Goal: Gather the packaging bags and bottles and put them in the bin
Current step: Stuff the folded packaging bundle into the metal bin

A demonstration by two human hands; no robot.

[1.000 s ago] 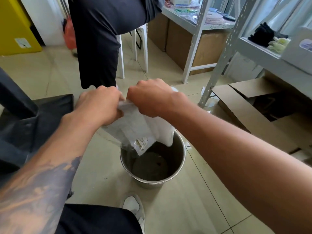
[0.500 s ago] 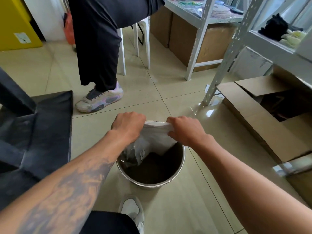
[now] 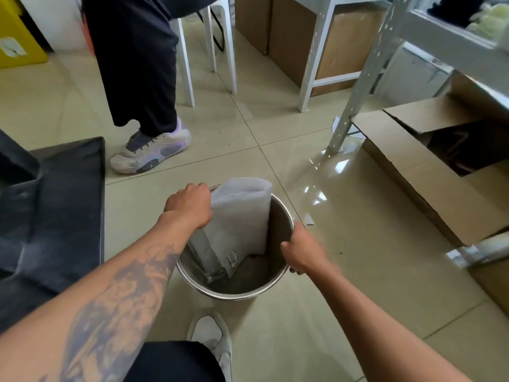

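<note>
Right hand (image 3: 301, 250) shifted to bin (image 3: 279, 275) rim, gripping; left hand (image 3: 190, 208) clutches bag (image 3: 239, 216)

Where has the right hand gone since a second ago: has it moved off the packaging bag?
Yes. The right hand has left the packaging bag and now grips the bin rim's right side.

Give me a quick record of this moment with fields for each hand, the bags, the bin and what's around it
left hand: closed on the packaging bags, pushing them down
right hand: gripping the bin's right rim
packaging bags: white, upright, lower part inside the bin, top above the rim
bin: round metal pail on the tiled floor
surroundings: cardboard box to the right, another person's shoe beyond the bin
bottles: none visible
</note>
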